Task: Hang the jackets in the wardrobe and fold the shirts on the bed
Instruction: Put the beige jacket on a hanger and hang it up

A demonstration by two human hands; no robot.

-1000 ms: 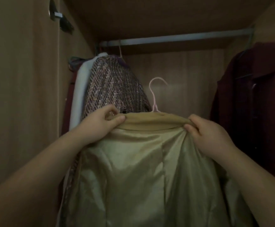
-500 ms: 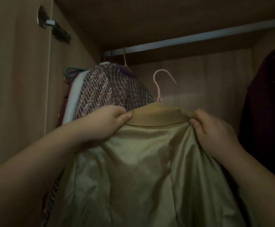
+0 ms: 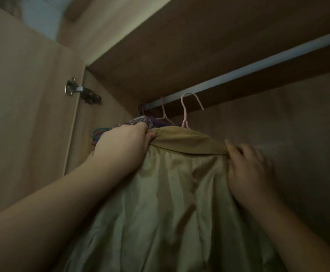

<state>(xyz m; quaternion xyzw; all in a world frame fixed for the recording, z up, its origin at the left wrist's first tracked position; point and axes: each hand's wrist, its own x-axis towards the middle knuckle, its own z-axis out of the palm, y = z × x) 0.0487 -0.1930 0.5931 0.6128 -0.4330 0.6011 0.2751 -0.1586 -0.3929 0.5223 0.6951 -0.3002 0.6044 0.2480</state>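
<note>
Tan jacket (image 3: 170,209), shiny lining (pink hanger (image 3: 184,114)), left hand (image 3: 125,143), right hand (image 3: 251,173), grips closed on collar (image 3: 187,142)

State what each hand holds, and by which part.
Tan jacket, by its collar: left hand at the left end, right hand at the right end.

A metal hinge (image 3: 81,92) joins the door panel (image 3: 22,118), teal hangers (image 3: 98,131) bunched below.

A home wardrobe (image 3: 278,134): wooden walls, a hanging rail (image 3: 258,68), pink hangers (image 3: 184,114) (a door hinge (image 3: 81,93) too).
</note>
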